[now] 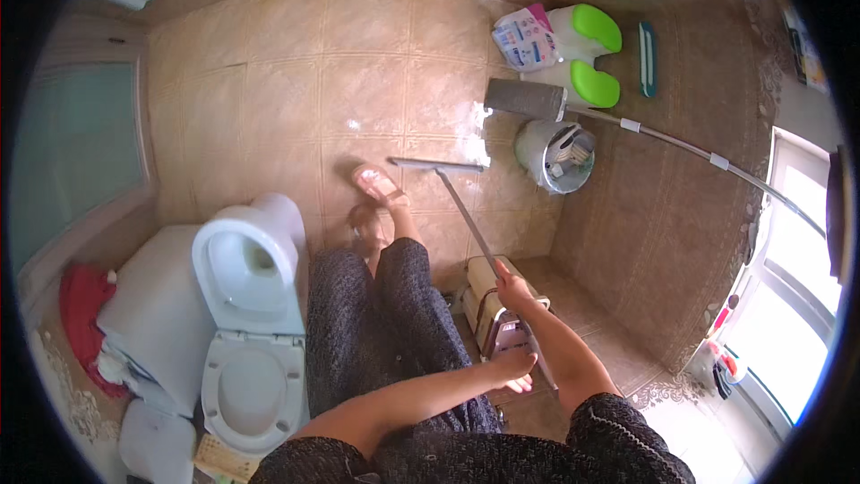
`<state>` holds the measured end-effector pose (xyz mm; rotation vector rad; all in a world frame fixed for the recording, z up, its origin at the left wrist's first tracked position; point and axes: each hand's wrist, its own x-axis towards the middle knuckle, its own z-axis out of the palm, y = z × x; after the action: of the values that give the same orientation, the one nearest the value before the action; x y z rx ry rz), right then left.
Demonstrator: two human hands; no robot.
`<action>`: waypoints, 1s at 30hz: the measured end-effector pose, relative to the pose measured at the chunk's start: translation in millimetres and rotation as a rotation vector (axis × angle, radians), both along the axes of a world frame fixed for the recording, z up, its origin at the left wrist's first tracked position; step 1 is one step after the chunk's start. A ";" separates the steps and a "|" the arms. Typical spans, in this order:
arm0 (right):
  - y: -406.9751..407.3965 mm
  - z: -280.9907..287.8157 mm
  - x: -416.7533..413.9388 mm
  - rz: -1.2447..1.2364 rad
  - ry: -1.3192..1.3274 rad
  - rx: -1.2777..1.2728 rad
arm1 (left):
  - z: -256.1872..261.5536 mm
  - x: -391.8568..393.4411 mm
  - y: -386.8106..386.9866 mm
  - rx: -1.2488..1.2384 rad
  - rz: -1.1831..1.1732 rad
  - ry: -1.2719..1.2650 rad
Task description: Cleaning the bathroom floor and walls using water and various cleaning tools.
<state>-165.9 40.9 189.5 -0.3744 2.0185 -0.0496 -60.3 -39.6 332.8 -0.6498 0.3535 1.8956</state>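
My right hand [514, 290] grips the long metal handle of a floor squeegee [463, 205]. The squeegee's narrow blade [437, 165] rests on the tiled floor [366, 94], beside my sandalled foot [379, 185]. Lower down, my left hand [516, 370] is close beside the upper end of the handle. Its thumb is hidden, and whether it holds the handle cannot be made out. Below my right hand stands a cream and brown plastic bin [488, 282] against the floor.
A toilet [252, 275] stands to my left. Right of the floor are a waste bucket [537, 154], a flat mop head [524, 97] with a long pole, green-topped stools [594, 84] and a plastic pack [524, 40]. A bright window [772, 309] lies at right.
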 end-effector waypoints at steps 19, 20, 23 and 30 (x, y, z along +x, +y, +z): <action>-313.3 -104.4 -16.7 0.467 0.141 -0.302 | -29.4 196.2 -204.0 -0.757 0.833 -0.408; -297.5 -102.3 -17.3 0.474 0.090 -0.215 | -33.2 215.6 -203.6 -0.790 0.844 -0.443; -215.0 -71.2 -17.1 0.568 0.059 -0.116 | -27.9 263.3 -202.0 -0.869 0.948 -0.580; 20.2 15.5 -31.5 0.644 -0.034 0.374 | -24.9 283.5 -187.7 -0.839 0.985 -0.578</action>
<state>-197.4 61.0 205.0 -0.7511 1.7404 0.7031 223.2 -227.3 308.0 -2.1896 0.4959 2.2683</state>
